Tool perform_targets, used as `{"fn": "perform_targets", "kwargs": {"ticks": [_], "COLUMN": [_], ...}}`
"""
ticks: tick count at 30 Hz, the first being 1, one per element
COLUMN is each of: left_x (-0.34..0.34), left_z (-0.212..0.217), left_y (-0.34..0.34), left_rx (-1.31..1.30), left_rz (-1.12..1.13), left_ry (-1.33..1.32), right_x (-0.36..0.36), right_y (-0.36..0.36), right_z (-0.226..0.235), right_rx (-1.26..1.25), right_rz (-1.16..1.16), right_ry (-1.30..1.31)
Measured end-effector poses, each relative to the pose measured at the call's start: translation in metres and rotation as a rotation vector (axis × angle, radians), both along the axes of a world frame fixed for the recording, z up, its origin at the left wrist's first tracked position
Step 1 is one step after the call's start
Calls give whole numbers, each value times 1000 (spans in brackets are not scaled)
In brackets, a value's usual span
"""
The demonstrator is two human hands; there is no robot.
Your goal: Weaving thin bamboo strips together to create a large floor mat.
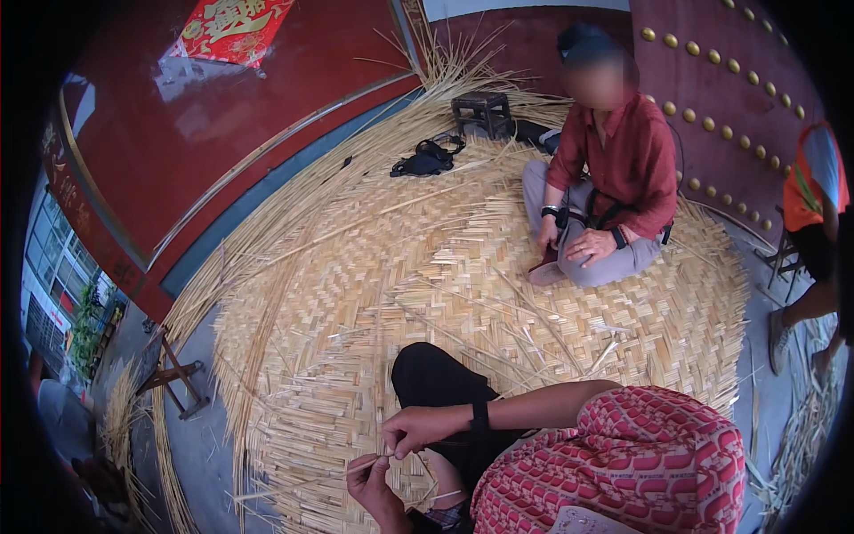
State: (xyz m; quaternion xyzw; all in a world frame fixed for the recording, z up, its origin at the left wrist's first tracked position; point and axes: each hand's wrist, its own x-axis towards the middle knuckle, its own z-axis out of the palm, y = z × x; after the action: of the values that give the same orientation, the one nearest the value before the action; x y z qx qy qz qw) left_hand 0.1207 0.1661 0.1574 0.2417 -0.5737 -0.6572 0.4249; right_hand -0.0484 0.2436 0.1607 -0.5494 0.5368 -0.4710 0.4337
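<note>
Low in the view, my left hand (pixel 375 491) is closed in a pinch on a thin pale reed strip (pixel 363 466). Just above and touching close by, my right hand (pixel 422 429) pinches the same strip near its end, a black band around its wrist. Both hands are over a large woven reed mat (pixel 329 320) with a zigzag weave and loose strip ends along its edges. My bent knee in black cloth (pixel 436 378) rests on the mat beside the right hand. Fine detail between the fingertips is too small to make out.
Across the mat sits a person in a red shirt (pixel 623 160). Behind are a small dark stool (pixel 483 114), a black strap bundle (pixel 429 158) and long loose reeds (pixel 258 249). A wooden stool (pixel 178 378) stands left; someone in orange (pixel 809 200) is at right, near a studded door (pixel 712 89).
</note>
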Motion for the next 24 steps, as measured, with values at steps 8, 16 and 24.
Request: {"fn": "perform_targets", "kwargs": {"ticks": [8,16,24], "left_x": [5,65,152], "left_z": [1,63,57], "left_y": [12,-39,-66], "left_rx": [-98,-316,-250], "left_rz": [171,648,1066], "left_ry": [-7,289,320], "right_x": [35,-2,-12], "right_y": [-24,-23,-42], "right_z": [-13,-3,5], "right_rx": [-14,418,515], "right_rz": [-83,83,138], "right_ry": [24,60,287]}}
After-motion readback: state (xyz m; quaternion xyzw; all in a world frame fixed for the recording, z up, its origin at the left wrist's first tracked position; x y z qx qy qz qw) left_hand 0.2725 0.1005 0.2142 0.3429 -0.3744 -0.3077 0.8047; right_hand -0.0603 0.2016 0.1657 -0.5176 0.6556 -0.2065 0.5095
